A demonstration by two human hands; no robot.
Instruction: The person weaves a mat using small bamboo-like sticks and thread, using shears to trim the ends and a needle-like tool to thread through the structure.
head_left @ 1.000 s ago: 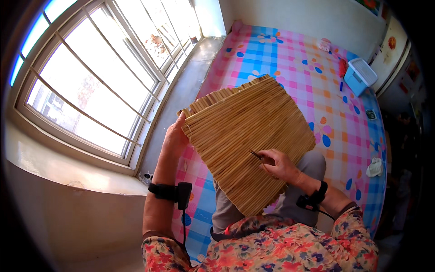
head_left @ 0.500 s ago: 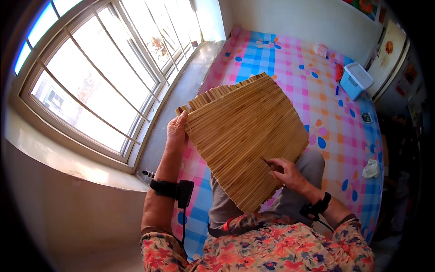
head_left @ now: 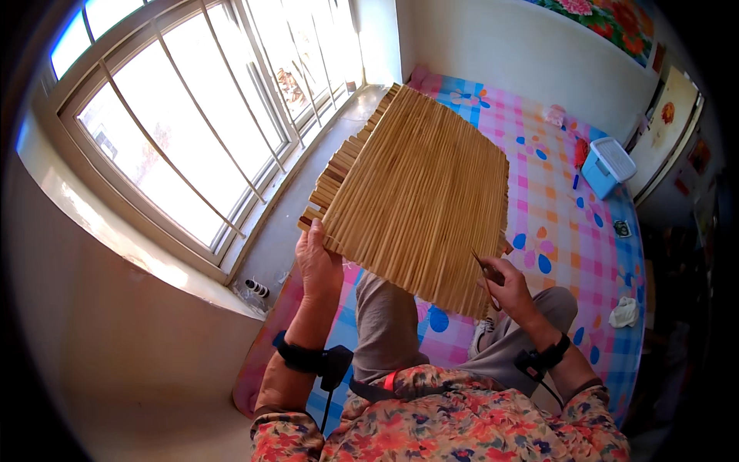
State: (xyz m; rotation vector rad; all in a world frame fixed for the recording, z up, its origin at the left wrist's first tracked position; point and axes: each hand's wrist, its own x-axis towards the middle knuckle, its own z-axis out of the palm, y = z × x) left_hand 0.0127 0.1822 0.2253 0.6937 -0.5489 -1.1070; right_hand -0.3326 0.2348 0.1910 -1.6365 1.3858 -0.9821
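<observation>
A panel of thin, light-brown stalks [head_left: 419, 192], laid side by side, is tilted above my lap. A second layer of uneven stalk ends [head_left: 342, 169] juts out along its left edge. My left hand [head_left: 317, 254] grips the panel's lower left corner, the thumb on top and the other fingers hidden beneath. At the lower right edge, my right hand [head_left: 508, 289] is closed on a small pair of scissors [head_left: 493, 299]. The blades point up and left over the stalks, and a handle loop shows below the fingers. Whether the blades touch the stalks I cannot tell.
I sit on a bed with a checked, flowered cover [head_left: 531, 185]. A barred window [head_left: 185, 123] and its sill [head_left: 285, 208] run along the left; a small dark-and-white cylinder [head_left: 257, 288] lies there. At the right are a blue lidded box [head_left: 604, 173] and a crumpled white cloth [head_left: 624, 313].
The panel has swung, its far end moving up and left, and its near edge has risen off my lap. My right hand has shifted right with the scissors; the view has turned slightly.
</observation>
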